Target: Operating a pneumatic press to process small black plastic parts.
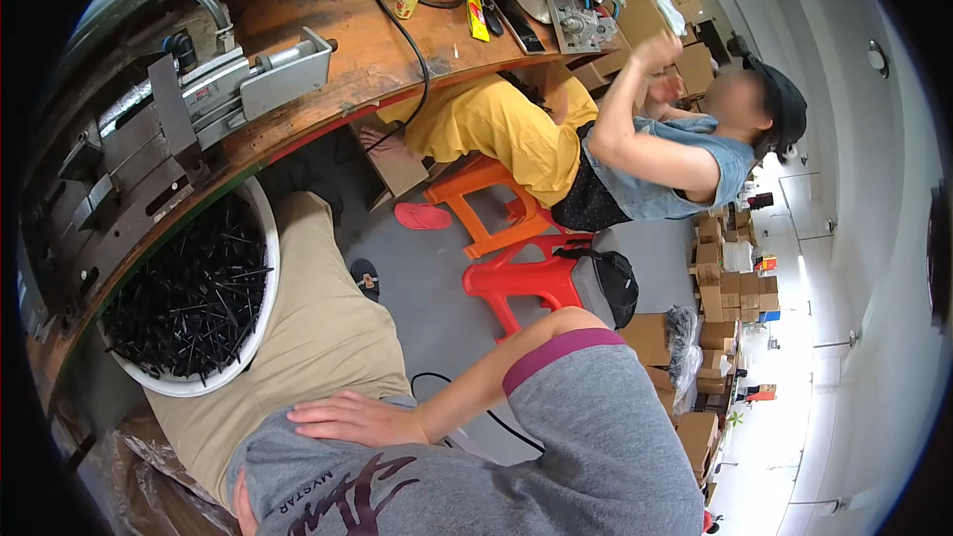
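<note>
My right hand [362, 420] rests flat against the front of my grey T-shirt [476, 491], over my lap, fingers stretched out and holding nothing. Of my left hand [244, 504] only a strip of skin shows at the lower edge beside the shirt hem; its fingers cannot be made out. A round white tub [270, 268] sits at my beige trousers [328, 308], under the edge of the bench. Many thin black plastic-looking pieces [194, 298] fill it. Neither hand touches the tub.
A metal fixture with a cylinder [243, 79] is mounted on the wooden workbench [367, 60]. A cable [412, 50] hangs over its edge. Red [526, 273] and orange [476, 203] stools stand nearby. A co-worker [655, 154] sits farther along with raised hands; cardboard boxes [735, 288] are stacked behind.
</note>
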A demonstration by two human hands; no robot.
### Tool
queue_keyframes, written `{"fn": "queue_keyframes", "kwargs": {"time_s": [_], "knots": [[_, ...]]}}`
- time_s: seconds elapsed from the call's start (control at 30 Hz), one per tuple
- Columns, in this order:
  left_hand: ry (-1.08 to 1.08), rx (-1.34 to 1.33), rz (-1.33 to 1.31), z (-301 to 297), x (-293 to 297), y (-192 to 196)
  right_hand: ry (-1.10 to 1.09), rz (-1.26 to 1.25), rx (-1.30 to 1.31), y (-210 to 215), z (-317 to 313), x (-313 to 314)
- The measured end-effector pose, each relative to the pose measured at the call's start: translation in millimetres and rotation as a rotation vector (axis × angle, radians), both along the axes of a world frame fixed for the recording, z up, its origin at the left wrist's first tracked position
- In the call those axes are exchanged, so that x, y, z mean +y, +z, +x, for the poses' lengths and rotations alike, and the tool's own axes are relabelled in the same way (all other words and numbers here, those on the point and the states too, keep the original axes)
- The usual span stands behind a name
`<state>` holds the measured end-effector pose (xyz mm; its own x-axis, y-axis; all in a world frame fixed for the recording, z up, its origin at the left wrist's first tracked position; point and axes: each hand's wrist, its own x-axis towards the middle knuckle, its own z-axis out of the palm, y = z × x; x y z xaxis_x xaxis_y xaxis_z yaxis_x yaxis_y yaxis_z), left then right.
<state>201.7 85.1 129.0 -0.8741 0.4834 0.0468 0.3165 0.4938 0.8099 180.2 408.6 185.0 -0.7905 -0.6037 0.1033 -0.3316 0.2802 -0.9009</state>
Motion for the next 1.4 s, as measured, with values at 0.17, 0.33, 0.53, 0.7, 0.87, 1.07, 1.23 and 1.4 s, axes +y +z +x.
{"fn": "queue_keyframes", "kwargs": {"time_s": [0.17,0.33,0.53,0.7,0.87,1.07,1.23,1.4], "knots": [[-0.008,0.004,-0.006,-2.8,2.3,1.3,0.098,0.045,0.087,-1.7,-4.7,-0.8],[-0.012,0.015,-0.001,-6.3,6.1,1.9,0.128,0.002,0.175,-5.3,-9.0,-5.5],[-0.028,0.028,-0.007,-10.9,14.7,3.9,0.197,-0.005,0.224,-12.8,-14.2,-0.5],[-0.036,0.038,-0.002,-13.3,17.5,5.9,0.215,-0.003,0.264,-14.1,-16.9,-1.9],[-0.055,0.046,0.001,-11.4,15.2,14.3,0.261,-0.036,0.228,-4.0,-23.9,1.4],[-0.092,0.04,-0.017,-7.1,10.8,39.3,0.371,-0.037,0.285,-12.1,-34.1,0.6],[-0.105,-0.04,-0.018,-16.5,18.9,73.0,0.505,0.015,0.368,-14.9,-47.7,-1.4],[-0.143,-0.069,0.106,-24.4,20.9,77.2,0.609,-0.062,0.35,-28.4,-57.3,-1.4]]}}
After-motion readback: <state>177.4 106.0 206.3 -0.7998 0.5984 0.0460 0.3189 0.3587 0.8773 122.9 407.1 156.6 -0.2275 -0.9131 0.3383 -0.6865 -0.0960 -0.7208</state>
